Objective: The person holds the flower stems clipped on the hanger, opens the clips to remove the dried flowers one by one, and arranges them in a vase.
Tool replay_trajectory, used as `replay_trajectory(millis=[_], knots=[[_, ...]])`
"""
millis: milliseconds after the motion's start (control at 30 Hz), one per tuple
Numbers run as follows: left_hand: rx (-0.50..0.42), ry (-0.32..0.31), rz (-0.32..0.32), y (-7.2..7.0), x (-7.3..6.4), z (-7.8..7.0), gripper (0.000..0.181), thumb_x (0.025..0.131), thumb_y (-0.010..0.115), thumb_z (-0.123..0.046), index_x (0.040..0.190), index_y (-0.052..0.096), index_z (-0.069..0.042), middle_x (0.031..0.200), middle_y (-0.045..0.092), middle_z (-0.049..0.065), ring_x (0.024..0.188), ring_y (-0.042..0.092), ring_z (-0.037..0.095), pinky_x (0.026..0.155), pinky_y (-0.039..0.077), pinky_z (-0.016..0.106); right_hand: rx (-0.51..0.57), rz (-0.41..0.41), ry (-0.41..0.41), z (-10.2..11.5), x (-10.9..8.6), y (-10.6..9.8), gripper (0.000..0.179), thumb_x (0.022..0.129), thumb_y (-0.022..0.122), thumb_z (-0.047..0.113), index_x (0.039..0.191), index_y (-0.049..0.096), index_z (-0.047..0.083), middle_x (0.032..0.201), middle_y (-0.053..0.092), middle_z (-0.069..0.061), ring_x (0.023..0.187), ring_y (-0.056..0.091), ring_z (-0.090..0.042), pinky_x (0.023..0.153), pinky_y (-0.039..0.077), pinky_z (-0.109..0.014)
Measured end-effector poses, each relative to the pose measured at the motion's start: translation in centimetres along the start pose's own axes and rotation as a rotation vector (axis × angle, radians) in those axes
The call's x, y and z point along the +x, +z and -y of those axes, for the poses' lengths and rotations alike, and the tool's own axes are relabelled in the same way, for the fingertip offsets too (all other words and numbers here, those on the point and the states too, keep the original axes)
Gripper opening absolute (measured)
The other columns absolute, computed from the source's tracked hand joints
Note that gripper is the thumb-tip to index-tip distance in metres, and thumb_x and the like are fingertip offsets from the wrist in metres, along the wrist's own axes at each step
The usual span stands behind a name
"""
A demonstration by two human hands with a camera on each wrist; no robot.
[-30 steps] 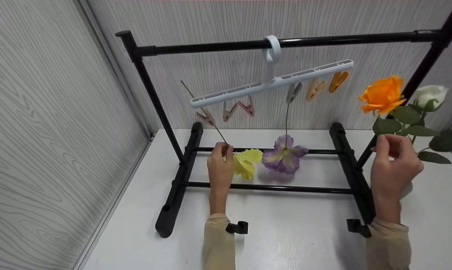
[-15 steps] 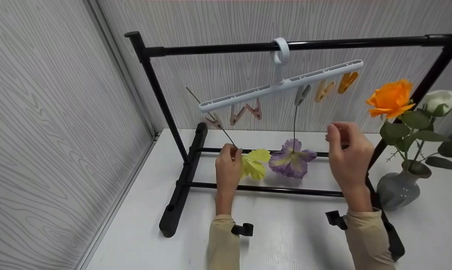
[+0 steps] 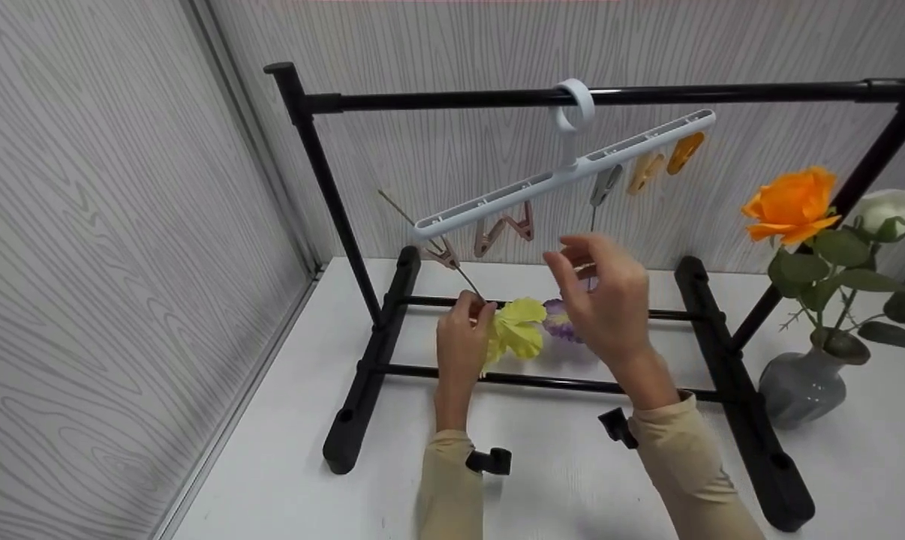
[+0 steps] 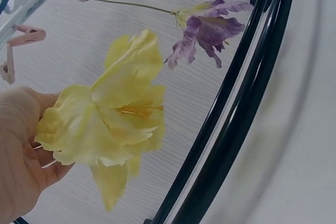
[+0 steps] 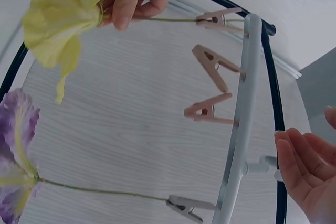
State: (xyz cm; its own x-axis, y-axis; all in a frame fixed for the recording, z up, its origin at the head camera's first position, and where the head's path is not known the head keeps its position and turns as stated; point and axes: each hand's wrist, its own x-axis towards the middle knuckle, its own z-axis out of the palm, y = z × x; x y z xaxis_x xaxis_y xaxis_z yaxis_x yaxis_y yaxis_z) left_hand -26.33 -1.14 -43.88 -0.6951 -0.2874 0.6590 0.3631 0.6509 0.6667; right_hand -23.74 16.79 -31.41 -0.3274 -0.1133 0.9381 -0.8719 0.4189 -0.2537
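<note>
My left hand (image 3: pixel 461 337) pinches the stem of a yellow artificial flower (image 3: pixel 521 330) just behind its bloom. That thin stem runs up past a pale pink clothespin (image 3: pixel 443 255) at the left end of the white clip hanger (image 3: pixel 497 200); in the right wrist view it lies at this clothespin's tip. My right hand (image 3: pixel 610 300), loosely curved and holding nothing, is raised below the hanger's middle. Behind it, partly hidden in the head view, a purple flower (image 4: pixel 207 32) hangs by its stem from a grey clothespin (image 3: pixel 606 184).
The hanger hooks over the top bar (image 3: pixel 452 100) of a black rack. More pink clothespins (image 3: pixel 524 223) and two orange-toned ones hang from it. At right stands a grey vase (image 3: pixel 801 386) with an orange rose (image 3: pixel 792 206) and a white rose (image 3: pixel 889 214). A patterned wall stands behind.
My right hand has moved left from beside the roses to below the hanger. My left hand keeps its pinch on the yellow flower. The hanger has turned slightly, and the view has shifted.
</note>
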Motion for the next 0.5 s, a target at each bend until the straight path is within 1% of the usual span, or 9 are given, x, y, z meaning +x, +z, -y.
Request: replay_trajectory(millis=[167,233,300,433,500], knots=[[-0.102,-0.006,-0.020,0.3,0.0,0.5,0.012,0.089,0.069,-0.019,0.085,0.061,-0.011,0.077,0.066,-0.001,0.071,0.063,0.009,0.064,0.052,0.026,0.022,0.092,-0.028,1.0,0.1,2.0,0.024,0.089,0.069,0.017,0.102,0.063,-0.003,0.090,0.067,-0.013,0.076,0.067,-0.022,0.062,0.055,-0.030],[-0.148,-0.020,-0.030,0.5,0.0,0.7,0.014,0.088,0.070,-0.020,0.083,0.062,-0.010,0.076,0.066,-0.002,0.070,0.063,0.009,0.064,0.053,0.025,0.029,0.117,-0.033,1.2,0.0,2.8,0.025,0.089,0.069,0.019,0.102,0.063,-0.002,0.091,0.066,-0.013,0.079,0.067,-0.022,0.063,0.055,-0.028],[-0.188,-0.048,-0.034,0.6,-0.1,0.8,0.016,0.088,0.070,-0.023,0.082,0.063,-0.010,0.076,0.066,-0.002,0.070,0.063,0.009,0.064,0.053,0.025,0.031,0.134,-0.031,1.3,0.0,3.7,0.025,0.090,0.068,0.020,0.102,0.063,-0.002,0.093,0.067,-0.013,0.080,0.067,-0.022,0.063,0.055,-0.027],[-0.214,-0.122,-0.048,1.0,-0.4,0.9,0.017,0.088,0.069,-0.026,0.081,0.065,-0.012,0.076,0.066,-0.005,0.069,0.062,0.008,0.065,0.053,0.026,0.048,0.156,-0.002,1.7,-0.1,5.4,0.027,0.090,0.068,0.021,0.103,0.063,-0.002,0.096,0.067,-0.013,0.082,0.067,-0.021,0.066,0.055,-0.027],[-0.212,-0.124,-0.065,1.2,-0.5,1.0,0.015,0.089,0.067,-0.023,0.080,0.065,-0.011,0.074,0.066,-0.005,0.068,0.062,0.008,0.064,0.053,0.026,0.054,0.169,0.020,1.9,-0.2,6.3,0.029,0.091,0.067,0.022,0.105,0.062,-0.003,0.098,0.067,-0.014,0.083,0.067,-0.021,0.067,0.055,-0.029]])
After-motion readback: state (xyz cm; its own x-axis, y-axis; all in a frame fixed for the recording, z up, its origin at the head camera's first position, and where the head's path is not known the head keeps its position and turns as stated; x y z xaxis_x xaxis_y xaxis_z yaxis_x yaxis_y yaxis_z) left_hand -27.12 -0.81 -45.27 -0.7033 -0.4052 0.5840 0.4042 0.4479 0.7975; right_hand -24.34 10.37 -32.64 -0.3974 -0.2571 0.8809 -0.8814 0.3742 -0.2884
